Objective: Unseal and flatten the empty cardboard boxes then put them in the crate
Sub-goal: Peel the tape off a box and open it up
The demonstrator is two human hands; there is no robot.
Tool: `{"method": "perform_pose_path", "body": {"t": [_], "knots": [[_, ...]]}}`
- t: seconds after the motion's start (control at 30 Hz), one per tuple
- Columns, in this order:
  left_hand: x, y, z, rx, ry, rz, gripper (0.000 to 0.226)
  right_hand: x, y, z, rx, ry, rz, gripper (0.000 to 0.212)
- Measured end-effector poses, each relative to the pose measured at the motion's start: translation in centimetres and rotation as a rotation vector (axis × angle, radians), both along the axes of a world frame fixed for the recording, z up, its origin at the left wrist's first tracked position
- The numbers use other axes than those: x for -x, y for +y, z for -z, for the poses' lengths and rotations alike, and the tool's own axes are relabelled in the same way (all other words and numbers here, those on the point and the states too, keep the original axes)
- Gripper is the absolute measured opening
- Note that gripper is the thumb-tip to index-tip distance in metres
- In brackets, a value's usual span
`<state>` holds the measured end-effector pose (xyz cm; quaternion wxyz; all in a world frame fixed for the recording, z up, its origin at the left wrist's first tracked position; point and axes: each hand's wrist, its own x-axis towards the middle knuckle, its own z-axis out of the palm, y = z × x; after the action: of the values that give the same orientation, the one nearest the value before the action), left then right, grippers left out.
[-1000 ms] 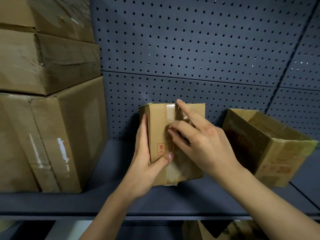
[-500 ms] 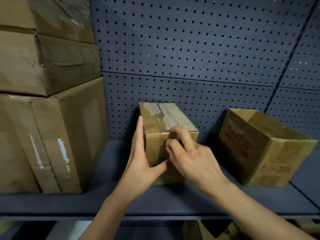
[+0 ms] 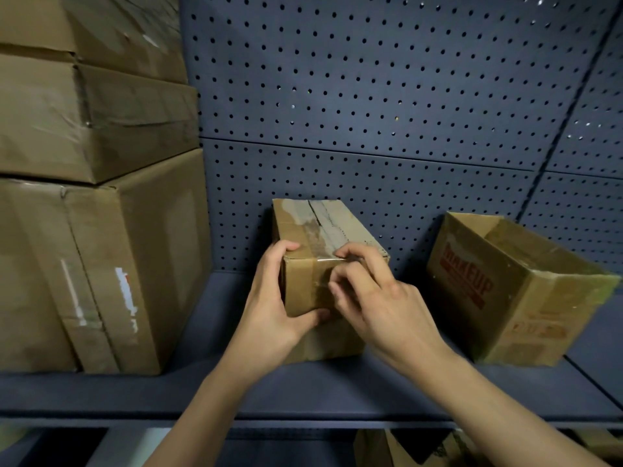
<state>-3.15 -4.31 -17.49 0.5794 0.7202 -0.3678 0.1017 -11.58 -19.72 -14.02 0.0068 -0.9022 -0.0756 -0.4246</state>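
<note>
Dark blue pegboard back panel (image 3: 371, 96), matching shelf (image 3: 303, 392), perhaps pale floor (image 3: 135, 446) below

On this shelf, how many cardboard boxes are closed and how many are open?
Closed boxes: 4 (top stacked box, middle stacked box, bottom stacked box, small taped box)
Open boxes: 1 (red-printed box)
Total: 5

Back wall: dark blue-grey pegboard panel (image 3: 371, 79), round holes in even rows. Horizontal seam (image 3: 371, 156) across mid-height; slanted upright seam (image 3: 569, 109) at right. Few holes with bright pinpoints (image 3: 541, 1) near top right. Shelf deck (image 3: 337, 392) same dark blue-grey, matte, with thin front lip (image 3: 303, 423). Pale surface (image 3: 135, 446) below, lower left. Dim, even lighting; soft shadows on deck.
</note>
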Motion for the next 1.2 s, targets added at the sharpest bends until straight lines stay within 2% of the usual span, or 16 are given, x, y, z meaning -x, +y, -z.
{"method": "perform_pose_path", "body": {"t": [0.17, 0.27, 0.4, 0.63, 0.8, 0.87, 1.0, 1.07, 1.2], "knots": [[0.1, 0.1, 0.2, -0.005, 0.033, 0.028, 0.093, 0.7, -0.3, 0.0, 0.064, 0.068, -0.015, 0.046], [0.4, 0.1, 0.1, -0.009, 0.033, 0.026, 0.094, 0.4, -0.6, 0.5, 0.092, 0.081, -0.002, 0.041], [0.3, 0.2, 0.2, -0.017, 0.032, 0.028, 0.096, 0.2, -0.6, 0.4, 0.116, 0.03, -0.009, 0.022], [0.1, 0.3, 0.1, -0.04, -0.007, 0.008, 0.096, 0.6, -0.8, -1.1, 0.079, -0.052, -0.072, 0.013], [0.2, 0.2, 0.1, -0.051, -0.004, -0.003, 0.096, 0.5, -1.1, -2.4, -0.092, 0.054, -0.078, 0.009], [0.2, 0.2, 0.1, -0.055, 0.001, 0.002, 0.096, 0.4, -1.3, -3.0, -0.249, 0.097, -0.081, 0.012], [0.1, 0.1, -0.1, -0.066, 0.014, 0.001, 0.096, -0.3, -1.3, -4.9, -0.613, 0.066, -0.16, 0.009], [0.0, 0.1, 0.0, -0.062, 0.023, 0.008, 0.096, -0.6, -1.2, -5.5, -0.659, 0.107, -0.189, 0.001], [0.0, 0.1, 0.0, -0.064, 0.021, 0.016, 0.095, -0.7, -1.2, -6.1, -0.618, 0.218, -0.195, 0.016]]}}
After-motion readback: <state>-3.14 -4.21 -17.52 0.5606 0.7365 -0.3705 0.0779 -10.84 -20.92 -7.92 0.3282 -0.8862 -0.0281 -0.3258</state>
